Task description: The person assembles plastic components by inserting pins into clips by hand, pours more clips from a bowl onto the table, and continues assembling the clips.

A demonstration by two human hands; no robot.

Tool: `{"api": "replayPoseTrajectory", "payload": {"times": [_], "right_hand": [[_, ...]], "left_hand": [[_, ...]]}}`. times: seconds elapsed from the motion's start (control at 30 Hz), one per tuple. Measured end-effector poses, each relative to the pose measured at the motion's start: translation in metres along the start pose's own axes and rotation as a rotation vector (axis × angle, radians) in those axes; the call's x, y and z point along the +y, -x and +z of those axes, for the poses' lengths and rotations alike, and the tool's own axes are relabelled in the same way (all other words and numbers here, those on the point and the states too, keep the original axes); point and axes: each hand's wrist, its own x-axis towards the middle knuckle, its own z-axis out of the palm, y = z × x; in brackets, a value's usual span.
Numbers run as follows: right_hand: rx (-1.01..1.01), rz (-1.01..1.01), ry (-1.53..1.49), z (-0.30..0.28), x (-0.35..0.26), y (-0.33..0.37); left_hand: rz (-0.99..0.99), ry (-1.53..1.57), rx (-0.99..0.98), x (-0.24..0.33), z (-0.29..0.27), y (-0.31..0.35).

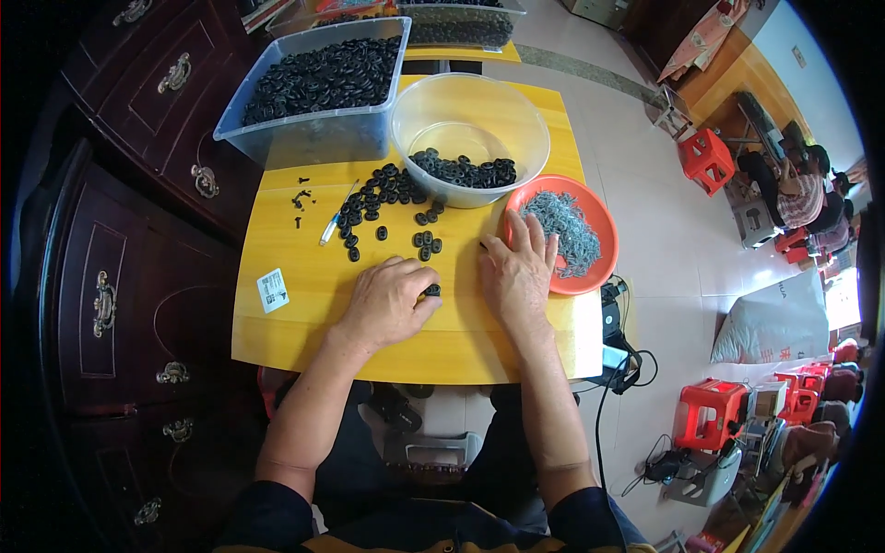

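Left hand (387, 302) sits centre frame, palm down on the yellow desk (304, 323), fingers curled narrow and pinching one black rubber ring (431, 290) at the fingertips. That ring lies flat on the desk in the gap between my two hands.

Right hand (518, 275) is just right of it, palm down and fingers spread wide. Fingertips reach over the rim of the orange plate (601, 214) into the pile of small grey metal clips (564, 230). I can't tell if a clip is actually gripped; nothing shows between the fingers.

Loose black rings (387, 198) are scattered above the left hand, toward upper centre. Above those, a clear round bowl (470, 124) holds more rings. A clear rectangular bin (318, 88) full of rings is at upper left. A small pen-like tool (332, 224) lies left of the scatter, and a white label (272, 288) sits at the desk's left edge.

My read on doing this step well:
- keep the ring pinned flat with the left fingertips so it doesn't skate
- pick a single clip; that pile looks tangled and likely to come up in a clump
- bring the clip to the ring, not the other way round; the hands are already close
- keep the right wrist low and off the plate rim so it doesn't tip
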Motion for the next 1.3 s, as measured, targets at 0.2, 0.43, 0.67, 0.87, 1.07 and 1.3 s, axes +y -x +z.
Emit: {"api": "replayPoseTrajectory", "payload": {"times": [0.2,0.43,0.67,0.87,1.07,1.3], "right_hand": [[0.013,0.018,0.018,0.008,0.005,-0.001],[-0.050,-0.009,-0.122,-0.010,0.000,0.004],[0.153,-0.026,-0.311,-0.014,0.031,-0.004],[0.243,0.089,-0.328,-0.024,0.050,-0.007],[0.054,0.202,-0.299,-0.028,0.062,-0.005],[-0.002,0.214,-0.277,-0.020,0.065,-0.015]], "left_hand": [[0.025,0.015,0.058,0.003,-0.002,-0.001],[-0.011,0.000,0.052,0.001,-0.005,0.000],[0.030,0.012,0.117,0.001,-0.004,-0.005],[0.031,0.036,0.162,0.000,-0.002,-0.006],[0.040,0.028,0.145,0.001,0.004,-0.009],[0.060,0.018,0.147,0.005,0.006,-0.011]]}}
